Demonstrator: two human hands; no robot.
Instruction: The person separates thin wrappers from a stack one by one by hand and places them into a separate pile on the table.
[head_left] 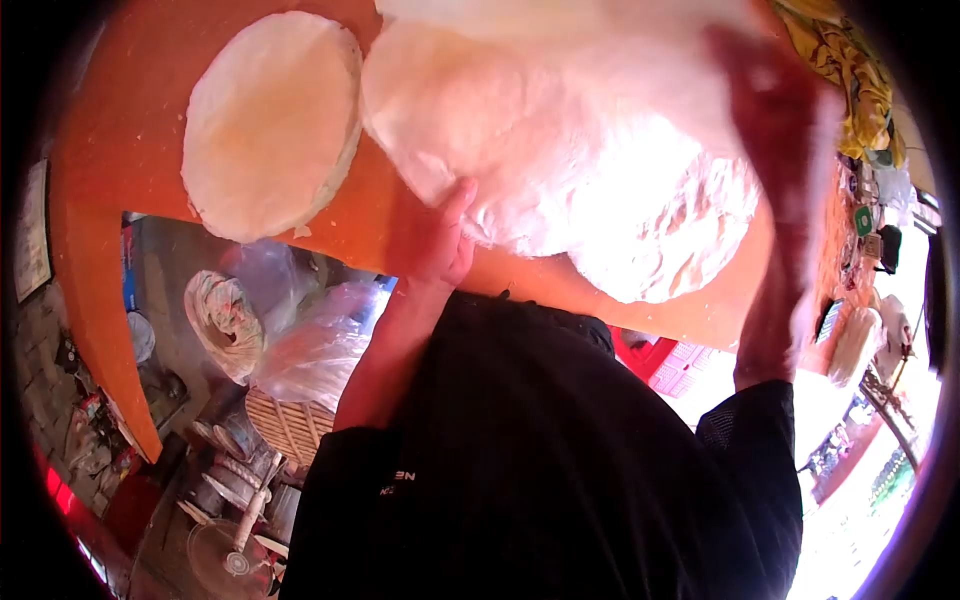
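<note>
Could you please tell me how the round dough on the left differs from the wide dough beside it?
The round dough is a neat oval in outline; the wide dough is larger and irregular. The round dough looks fairly smooth, while the wide dough has folds and wrinkles. No hand is on the round dough, but the left hand is at the wide dough's near edge. Both are pale and lie on the orange table.
</note>
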